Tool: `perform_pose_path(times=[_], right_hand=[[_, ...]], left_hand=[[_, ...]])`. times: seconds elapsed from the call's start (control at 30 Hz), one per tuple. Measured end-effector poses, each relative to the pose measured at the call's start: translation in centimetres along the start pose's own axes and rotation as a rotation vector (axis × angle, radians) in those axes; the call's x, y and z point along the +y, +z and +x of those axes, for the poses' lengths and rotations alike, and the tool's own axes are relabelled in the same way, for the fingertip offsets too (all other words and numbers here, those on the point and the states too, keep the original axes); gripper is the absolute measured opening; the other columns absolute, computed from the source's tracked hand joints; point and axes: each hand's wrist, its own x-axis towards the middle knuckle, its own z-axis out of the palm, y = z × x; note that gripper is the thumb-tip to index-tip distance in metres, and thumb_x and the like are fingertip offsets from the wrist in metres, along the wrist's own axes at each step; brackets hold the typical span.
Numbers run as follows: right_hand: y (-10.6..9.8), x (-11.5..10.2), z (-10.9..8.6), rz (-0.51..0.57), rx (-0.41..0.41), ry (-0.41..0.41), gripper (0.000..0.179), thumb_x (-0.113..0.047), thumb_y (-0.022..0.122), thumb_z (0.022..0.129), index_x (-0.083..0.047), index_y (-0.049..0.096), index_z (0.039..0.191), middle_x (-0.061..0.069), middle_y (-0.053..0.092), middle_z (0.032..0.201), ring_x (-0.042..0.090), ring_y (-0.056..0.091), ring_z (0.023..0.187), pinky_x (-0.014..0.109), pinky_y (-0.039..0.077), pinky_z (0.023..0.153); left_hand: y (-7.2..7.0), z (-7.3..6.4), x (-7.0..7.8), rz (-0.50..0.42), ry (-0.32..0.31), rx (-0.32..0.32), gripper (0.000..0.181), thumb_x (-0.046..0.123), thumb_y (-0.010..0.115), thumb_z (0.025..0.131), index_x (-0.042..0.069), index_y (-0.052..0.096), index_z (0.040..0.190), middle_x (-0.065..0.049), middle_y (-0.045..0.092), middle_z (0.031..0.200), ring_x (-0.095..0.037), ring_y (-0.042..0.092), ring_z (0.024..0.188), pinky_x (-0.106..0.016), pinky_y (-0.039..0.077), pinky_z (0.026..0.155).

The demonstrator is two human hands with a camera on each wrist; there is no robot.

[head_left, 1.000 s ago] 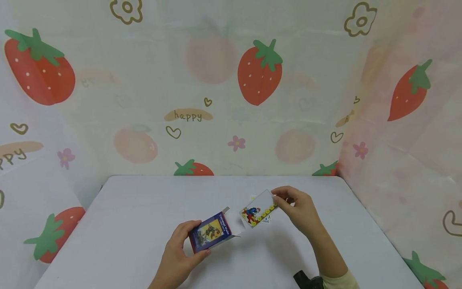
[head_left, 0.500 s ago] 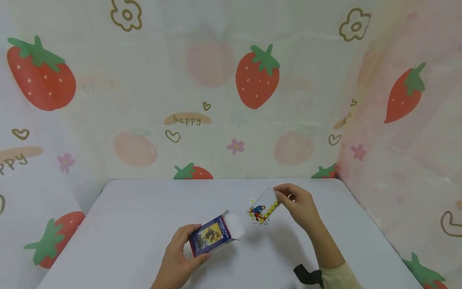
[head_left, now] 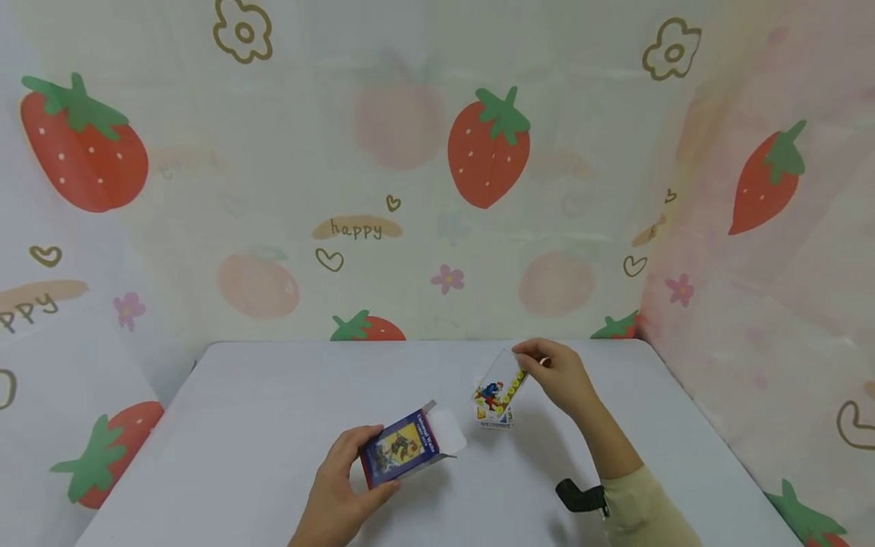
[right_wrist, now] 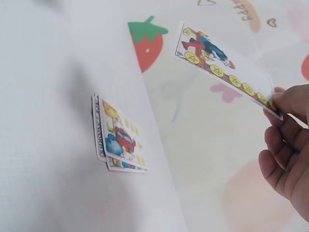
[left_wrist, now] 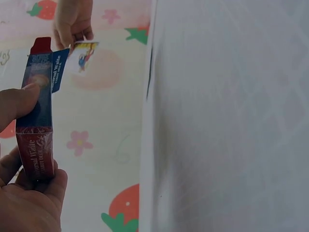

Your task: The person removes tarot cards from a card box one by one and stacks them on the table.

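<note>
My left hand [head_left: 345, 482] grips a blue and red tarot card box [head_left: 399, 448] by its sides, thumb on one edge and fingers on the other. The box's white end flap [head_left: 447, 433] stands open toward the right. In the left wrist view, the box [left_wrist: 38, 92] shows its narrow blue side and red end. With thumb and fingers, my right hand [head_left: 557, 376] pinches a tarot card [head_left: 497, 387] by one corner. That card [right_wrist: 217, 63] shows a figure and a row of yellow discs. Below it, a few tarot cards [right_wrist: 123, 137] lie in a small overlapping pile on the table.
The white table [head_left: 273, 403] reaches back to a strawberry-print cloth [head_left: 383, 152] that hangs behind and at both sides. A black strap-like piece [head_left: 581, 497] sticks out beside the right sleeve [head_left: 642, 501].
My right hand has carried the pinched card away from the box opening, right and then back, over the pile. The left hand and box stay nearly where they were.
</note>
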Motion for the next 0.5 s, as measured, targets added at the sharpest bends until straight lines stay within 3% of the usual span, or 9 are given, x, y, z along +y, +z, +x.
perform_pose_path(times=[0.17, 0.4, 0.5], right_hand=[[0.3, 0.7, 1.0, 0.004, -0.038, 0.028, 0.015, -0.016, 0.068, 0.099, -0.012, 0.075, 0.111, 0.002, 0.072, 0.094, 0.018, 0.059, 0.080, 0.027, 0.049, 0.061], [1.0, 2.0, 2.0, 0.023, -0.088, 0.054, 0.016, -0.017, 0.067, 0.100, -0.011, 0.074, 0.113, 0.003, 0.071, 0.096, 0.019, 0.059, 0.082, 0.028, 0.049, 0.063], [1.4, 2.6, 2.4, 0.021, -0.109, 0.046, 0.017, -0.018, 0.066, 0.101, -0.010, 0.074, 0.114, 0.003, 0.071, 0.096, 0.019, 0.060, 0.083, 0.029, 0.050, 0.064]], left_hand=[[-0.1, 0.1, 0.0, 0.010, 0.019, 0.007, 0.075, 0.025, 0.095, 0.073, 0.030, 0.056, 0.137, 0.013, 0.056, 0.136, -0.007, 0.055, 0.120, -0.039, 0.051, 0.106], [0.0, 0.1, -0.2, 0.006, 0.036, 0.008, 0.076, 0.016, 0.094, 0.073, 0.022, 0.057, 0.139, 0.012, 0.055, 0.136, -0.008, 0.056, 0.121, -0.036, 0.051, 0.105], [0.0, 0.0, -0.2, -0.003, 0.024, 0.003, 0.075, 0.015, 0.093, 0.073, 0.026, 0.057, 0.138, 0.012, 0.055, 0.136, -0.007, 0.056, 0.121, -0.035, 0.051, 0.106]])
